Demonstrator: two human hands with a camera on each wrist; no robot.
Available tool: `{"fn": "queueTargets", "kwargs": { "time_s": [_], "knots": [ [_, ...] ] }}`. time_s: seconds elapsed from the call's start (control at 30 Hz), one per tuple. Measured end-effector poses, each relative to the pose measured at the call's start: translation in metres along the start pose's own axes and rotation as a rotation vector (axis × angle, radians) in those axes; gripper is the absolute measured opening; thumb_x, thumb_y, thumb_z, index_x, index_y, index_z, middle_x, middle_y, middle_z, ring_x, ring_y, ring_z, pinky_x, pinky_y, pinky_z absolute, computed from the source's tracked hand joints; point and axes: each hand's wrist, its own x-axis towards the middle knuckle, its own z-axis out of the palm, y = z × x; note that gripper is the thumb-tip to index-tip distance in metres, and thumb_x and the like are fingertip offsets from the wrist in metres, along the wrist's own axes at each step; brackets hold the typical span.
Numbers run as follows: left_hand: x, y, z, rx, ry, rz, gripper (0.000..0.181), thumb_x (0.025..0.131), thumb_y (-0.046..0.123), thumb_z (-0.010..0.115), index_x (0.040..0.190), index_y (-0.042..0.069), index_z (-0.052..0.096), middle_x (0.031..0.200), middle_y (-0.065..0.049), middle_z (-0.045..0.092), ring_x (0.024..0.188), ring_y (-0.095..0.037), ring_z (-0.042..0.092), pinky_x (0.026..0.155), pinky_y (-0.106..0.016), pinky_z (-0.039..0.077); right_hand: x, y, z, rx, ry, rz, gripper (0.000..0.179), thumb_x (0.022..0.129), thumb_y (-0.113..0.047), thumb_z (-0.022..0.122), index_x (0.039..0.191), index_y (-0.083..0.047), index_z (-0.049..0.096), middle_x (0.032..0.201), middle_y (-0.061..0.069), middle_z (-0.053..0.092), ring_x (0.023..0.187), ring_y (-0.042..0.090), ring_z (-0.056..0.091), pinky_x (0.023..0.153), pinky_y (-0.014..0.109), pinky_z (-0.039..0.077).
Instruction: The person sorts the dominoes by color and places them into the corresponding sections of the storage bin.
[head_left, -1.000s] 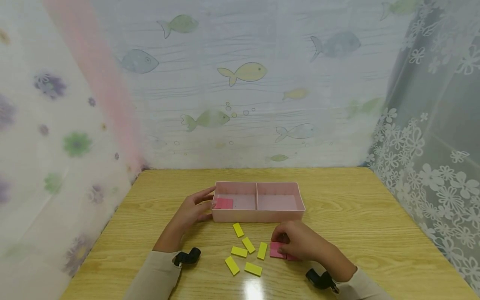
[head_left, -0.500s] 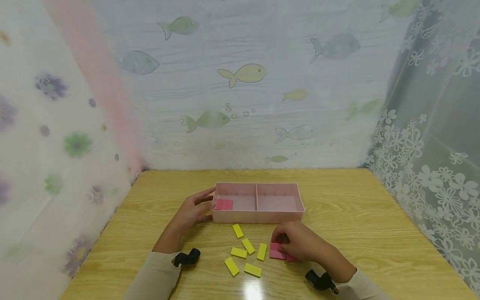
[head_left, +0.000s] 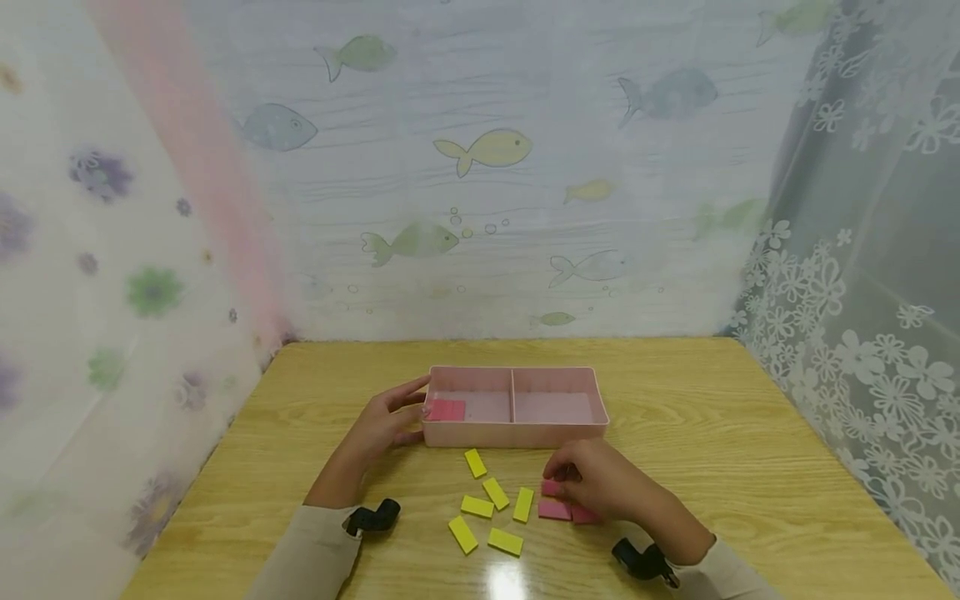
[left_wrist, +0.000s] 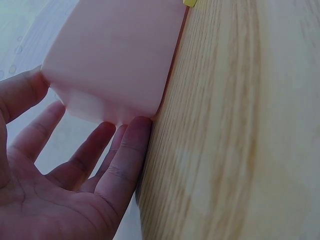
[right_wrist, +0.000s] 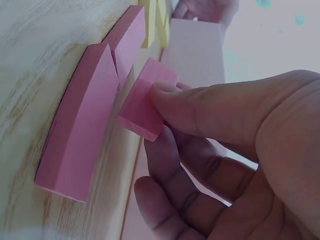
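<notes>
My right hand [head_left: 600, 479] pinches a small pink wooden block [right_wrist: 148, 97] between thumb and fingertips, lifted just off the wood. Right below it, two more pink blocks [right_wrist: 80, 122] lie on the table, one touching the other. My left hand [head_left: 386, 419] rests its fingertips against the left end of a pale pink two-compartment box [head_left: 517, 435]; in the left wrist view those loosely spread fingers [left_wrist: 127, 165] meet the end wall. Inside the left compartment, pink blocks [head_left: 447, 410] lie flat in the near left corner.
Several yellow blocks [head_left: 477, 507] are scattered on the wooden table [head_left: 675, 400] in front of the box, between the two hands. A fish-patterned curtain [head_left: 480, 208] hangs behind the table. Black wrist cameras [head_left: 372, 517] sit on both sleeves.
My right hand has raised one pink block off the pink group, tilting it up and away from the others. The left hand stays at the box end.
</notes>
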Motion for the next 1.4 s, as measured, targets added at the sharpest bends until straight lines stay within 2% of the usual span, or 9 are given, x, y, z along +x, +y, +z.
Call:
{"fn": "queueTargets", "kwargs": {
  "time_s": [0.3,0.47,0.77,0.97,1.23,1.4],
  "knots": [
    [0.001,0.0,0.001,0.004,-0.003,0.0,0.058,0.102,0.021,0.068,0.156,0.029,0.048,0.157,-0.014,0.045,0.138,-0.037,0.053,0.097,-0.045,0.06,0.0,0.0,-0.001,0.013,0.048,0.004,0.008,0.09,-0.009,0.08,0.09,-0.017,0.078,0.085,-0.009,0.071,0.079,-0.001,0.062,0.069,0.021,0.056],
    [0.0,0.0,0.001,0.011,-0.005,0.0,0.059,0.102,0.022,0.068,0.157,0.029,0.047,0.158,-0.015,0.044,0.138,-0.038,0.053,0.096,-0.045,0.06,0.0,-0.001,-0.001,0.038,0.043,0.007,0.004,0.093,-0.015,0.078,0.09,-0.017,0.077,0.085,-0.01,0.071,0.078,-0.001,0.062,0.07,0.022,0.056],
    [-0.001,-0.001,-0.002,0.009,-0.018,0.012,0.058,0.103,0.023,0.067,0.156,0.03,0.048,0.159,-0.016,0.043,0.14,-0.039,0.052,0.098,-0.046,0.059,-0.001,-0.002,-0.005,0.036,0.075,0.046,0.007,0.092,-0.01,0.077,0.092,-0.016,0.076,0.086,-0.01,0.071,0.078,0.001,0.062,0.069,0.023,0.056],
    [-0.001,-0.002,0.0,0.008,-0.017,-0.002,0.058,0.103,0.021,0.066,0.157,0.03,0.047,0.158,-0.015,0.044,0.139,-0.037,0.053,0.097,-0.044,0.059,-0.002,-0.003,-0.006,0.028,0.086,0.082,0.008,0.091,-0.01,0.077,0.093,-0.017,0.077,0.086,-0.012,0.07,0.078,0.002,0.062,0.069,0.022,0.055],
    [-0.002,-0.003,-0.001,-0.001,0.019,-0.007,0.057,0.102,0.02,0.068,0.155,0.029,0.05,0.157,-0.014,0.046,0.139,-0.036,0.053,0.097,-0.045,0.059,0.0,-0.008,-0.016,0.026,0.138,0.124,0.014,0.09,-0.005,0.074,0.094,-0.017,0.078,0.085,-0.012,0.071,0.077,0.006,0.064,0.067,0.022,0.055],
    [0.001,-0.002,-0.001,-0.011,0.001,-0.001,0.058,0.102,0.018,0.067,0.156,0.028,0.048,0.158,-0.015,0.045,0.14,-0.036,0.052,0.098,-0.046,0.059,0.005,-0.012,-0.022,0.029,0.15,0.141,0.014,0.092,-0.006,0.074,0.097,-0.018,0.078,0.087,-0.01,0.072,0.078,0.006,0.065,0.069,0.021,0.056]
  ]
}}
